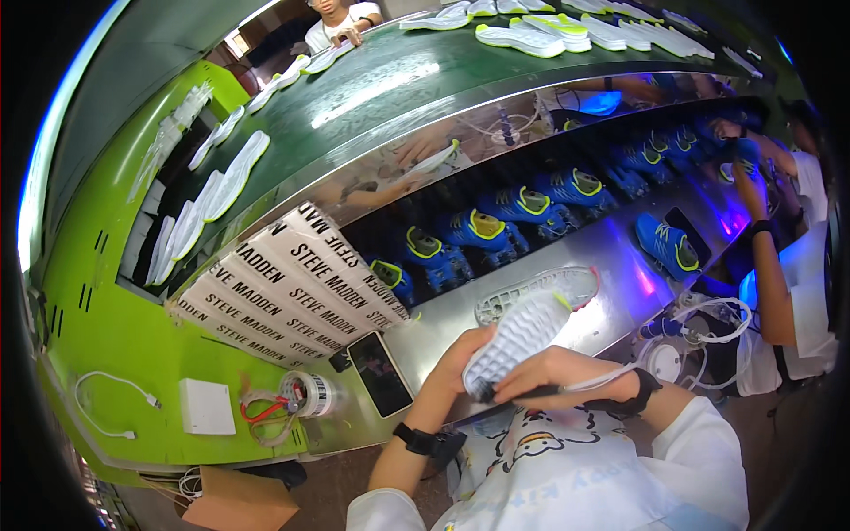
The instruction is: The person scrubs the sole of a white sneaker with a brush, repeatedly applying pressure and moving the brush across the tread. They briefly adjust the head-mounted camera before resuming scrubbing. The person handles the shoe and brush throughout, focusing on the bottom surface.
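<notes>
I hold a white shoe sole [522, 332] with a wavy tread and a yellow-green accent over the metal bench, tilted in front of my body. My left hand [469, 350] is closed round its left edge, near the lower end. Against that same end my right hand [542, 370] is pressed, fingers bent. A slim white stick-like tool [606, 379] sticks out from the right hand toward the wrist; its other end is hidden. A dark patch shows at the sole's lower end, beside the right fingertips. Just beyond, another sole [496, 306] lies on the bench.
Several blue shoes [522, 205] stand in a recessed row behind the metal bench [443, 323]. Soles [531, 40] line the green belt [372, 88]. Left are a printed box [292, 283], phone [379, 373] and tape roll [310, 394]. Co-workers [806, 257] are right and across.
</notes>
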Available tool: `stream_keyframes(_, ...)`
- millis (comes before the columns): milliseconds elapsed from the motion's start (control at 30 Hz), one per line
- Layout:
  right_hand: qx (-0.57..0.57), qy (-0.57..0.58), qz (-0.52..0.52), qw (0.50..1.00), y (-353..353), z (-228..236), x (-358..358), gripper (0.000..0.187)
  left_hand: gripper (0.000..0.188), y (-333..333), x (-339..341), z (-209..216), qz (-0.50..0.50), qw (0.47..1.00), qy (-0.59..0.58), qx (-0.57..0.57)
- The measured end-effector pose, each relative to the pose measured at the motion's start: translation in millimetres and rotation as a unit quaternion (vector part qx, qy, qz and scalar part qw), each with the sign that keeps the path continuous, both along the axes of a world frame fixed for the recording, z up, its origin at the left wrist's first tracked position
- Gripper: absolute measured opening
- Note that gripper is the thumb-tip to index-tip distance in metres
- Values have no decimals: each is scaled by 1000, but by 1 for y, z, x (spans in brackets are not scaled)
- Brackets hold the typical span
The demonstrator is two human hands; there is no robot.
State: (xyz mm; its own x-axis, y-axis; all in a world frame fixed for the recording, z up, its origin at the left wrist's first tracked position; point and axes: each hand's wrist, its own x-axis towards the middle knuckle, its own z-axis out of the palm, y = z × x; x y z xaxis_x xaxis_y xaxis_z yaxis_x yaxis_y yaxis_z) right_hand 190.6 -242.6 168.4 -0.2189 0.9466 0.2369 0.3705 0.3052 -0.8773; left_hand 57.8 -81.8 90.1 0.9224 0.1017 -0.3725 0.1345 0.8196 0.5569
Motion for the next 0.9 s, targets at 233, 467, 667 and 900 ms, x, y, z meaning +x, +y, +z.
stream_keyframes(233, 82, -145, 67, 984, -13, 2, 15, 23, 36, 12, 16, 6, -244, 940, 179, 159)
stream_keyframes(467, -59, 169, -246, 953, -14, 14, 8, 22, 60, -33, 4, -11, 145, 944, -222, -197)
stream_keyframes(667, 105, 29, -325, 939, 1, -12, -24, 24, 65, -61, 19, -19, 238, 932, -192, -195)
stream_keyframes(900, 98, 103, -265, 954, 2, -10, -24, 23, 58, -44, 23, -7, 298, 920, -189, -173)
